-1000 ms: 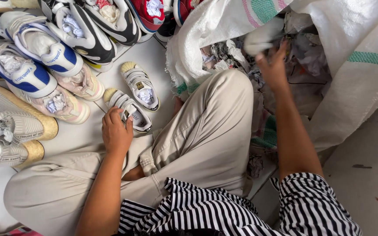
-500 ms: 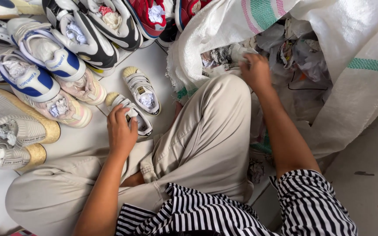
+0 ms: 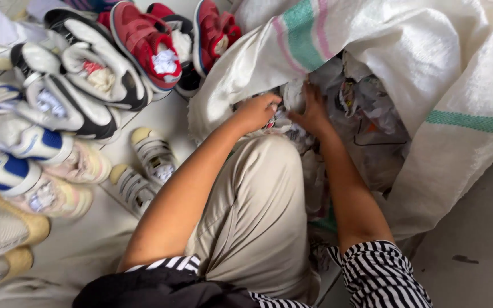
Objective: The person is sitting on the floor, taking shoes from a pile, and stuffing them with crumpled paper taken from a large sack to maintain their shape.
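Both of my hands reach into the mouth of a large white woven sack (image 3: 446, 74) with green and pink stripes. My left hand (image 3: 256, 111) is curled at the sack's near lip, fingers closed on a bit of crumpled paper or a small item I cannot make out. Flat and spread, my right hand (image 3: 312, 108) presses on the pile of crumpled paper and small shoes (image 3: 366, 108) inside. My bent knee in beige trousers (image 3: 258, 199) lies just below both hands.
On the white floor to the left lie a pair of small white strap shoes (image 3: 144, 171), blue-and-white sneakers (image 3: 12, 148), black-and-white sneakers (image 3: 81, 74) and red shoes (image 3: 149, 43), several stuffed with paper. Grey floor shows at lower right (image 3: 480, 251).
My left hand has left the small strap shoes on the floor and moved up right into the sack beside my right hand. The view has shifted toward the sack.
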